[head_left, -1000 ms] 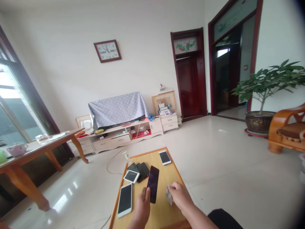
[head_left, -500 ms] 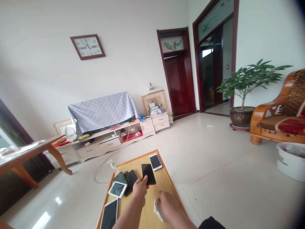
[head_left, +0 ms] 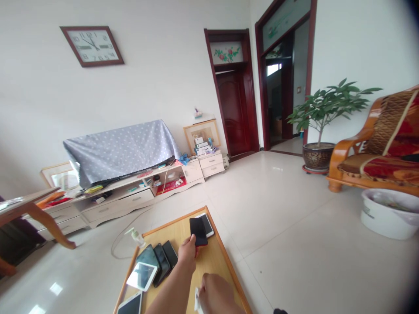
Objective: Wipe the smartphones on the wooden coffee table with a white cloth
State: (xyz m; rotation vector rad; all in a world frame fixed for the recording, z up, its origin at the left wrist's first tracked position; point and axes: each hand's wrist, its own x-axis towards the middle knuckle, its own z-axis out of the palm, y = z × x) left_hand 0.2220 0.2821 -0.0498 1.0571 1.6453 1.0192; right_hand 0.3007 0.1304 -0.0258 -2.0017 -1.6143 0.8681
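Dark phone (head_left: 198, 231) on table (head_left: 216, 257), overlapping phone (head_left: 207, 223) to its right; phone stack (head_left: 160, 259) left.

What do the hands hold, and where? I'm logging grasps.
Left hand grips the black phone by its near end; right hand pinches a white cloth.

The small wooden table (head_left: 214, 257) has bare wood along its right side and in the middle, wide enough for a hand to pass. The far end is taken by a black phone (head_left: 198, 231) lying partly over a white phone (head_left: 207, 223). The left side is crowded by a fan of dark phones (head_left: 160, 257), a tablet (head_left: 142, 276) and a pump bottle (head_left: 137, 237).
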